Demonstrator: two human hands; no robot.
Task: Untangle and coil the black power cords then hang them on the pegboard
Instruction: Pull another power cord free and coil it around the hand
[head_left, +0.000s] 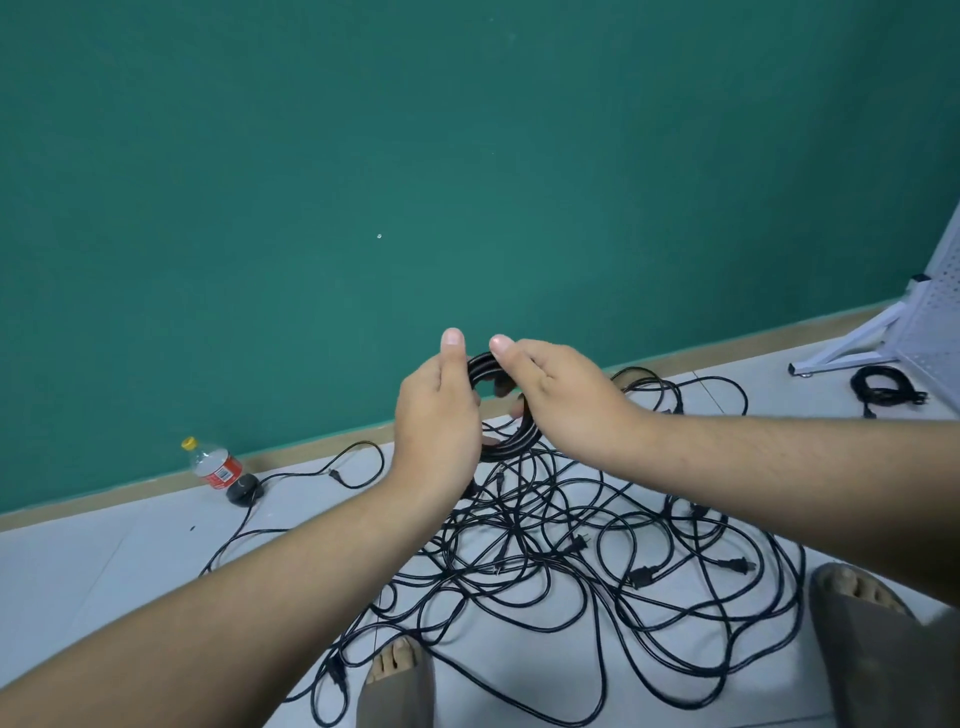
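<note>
Both grips, left hand (436, 415) and right hand (566, 400), clasp one black coil (506, 446); bottle (215, 465) label unreadable.

We saw the left forearm (234, 597) and right forearm (779, 467) bare to the frame's edge, fine hair showing on the right one. The left hand (436, 415) and right hand (566, 400) had short-trimmed thumbnails (452, 336). The left slide (400, 701) and right slide (872, 665) were dull grey-brown (open-toed, toes showing, each with one broad strap).

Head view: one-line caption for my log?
Left hand and right hand hold a coiled cord above tangled cords on the floor, pegboard at right.
</note>
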